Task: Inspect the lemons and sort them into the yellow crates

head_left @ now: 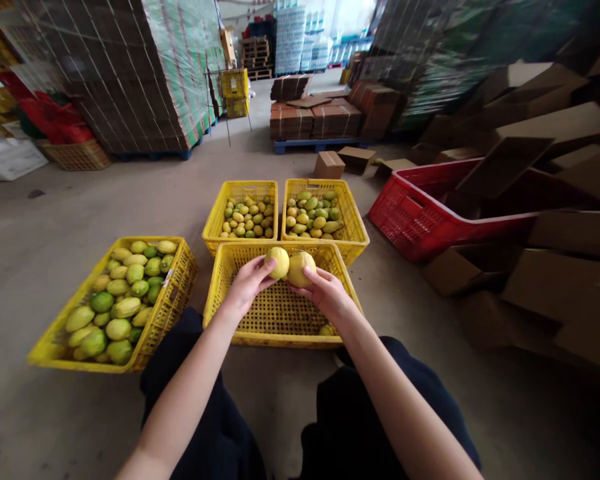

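Observation:
My left hand (251,283) is closed around a yellow lemon (279,263), thumb on its near side. Another yellow lemon (299,270), a little darker, is gripped in my right hand (329,293). The two lemons are side by side and look to be touching, above the far part of a yellow plastic crate (275,321). In that crate's near right corner lies a lemon (327,330), partly hidden by my right hand and wrist.
Yellow-green lemons fill a yellow crate (183,293) at left. Two yellow crates, left (211,223) and right (355,230), hold smaller-looking fruit behind the front one. A red crate (405,213) and loose cardboard boxes (555,280) crowd the right. Wrapped pallets stand farther back.

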Available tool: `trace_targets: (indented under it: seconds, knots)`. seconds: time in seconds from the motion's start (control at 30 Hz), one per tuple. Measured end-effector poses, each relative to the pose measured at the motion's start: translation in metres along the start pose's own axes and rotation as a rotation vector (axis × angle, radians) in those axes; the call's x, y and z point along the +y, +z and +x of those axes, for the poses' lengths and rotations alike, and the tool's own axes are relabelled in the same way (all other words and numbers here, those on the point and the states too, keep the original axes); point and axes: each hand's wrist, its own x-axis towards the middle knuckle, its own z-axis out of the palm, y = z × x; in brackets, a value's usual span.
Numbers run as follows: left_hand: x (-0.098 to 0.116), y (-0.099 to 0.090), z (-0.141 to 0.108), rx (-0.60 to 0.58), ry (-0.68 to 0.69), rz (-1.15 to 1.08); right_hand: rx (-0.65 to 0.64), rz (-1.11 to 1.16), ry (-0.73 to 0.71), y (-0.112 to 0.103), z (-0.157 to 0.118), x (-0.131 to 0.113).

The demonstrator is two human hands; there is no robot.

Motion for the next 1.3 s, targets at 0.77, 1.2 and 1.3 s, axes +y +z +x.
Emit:
trace_targets:
  seconds: [0.77, 1.2, 1.3]
  knots:
    - [-0.005, 0.006, 0.004, 0.162, -0.102, -0.141, 0.097, 0.103, -0.016, -0.003, 0.008, 0.007]
    - [-0.005, 0.002, 0.003, 0.046, -0.177, 0.093, -0.081, 0.107, 0.109, 0.006, -0.004, -0.008]
    - [-0.006, 0.001, 0.004, 0.021, -0.236, 0.154, -0.078, 0.133, 0.177, 0.007, -0.005, -0.01]
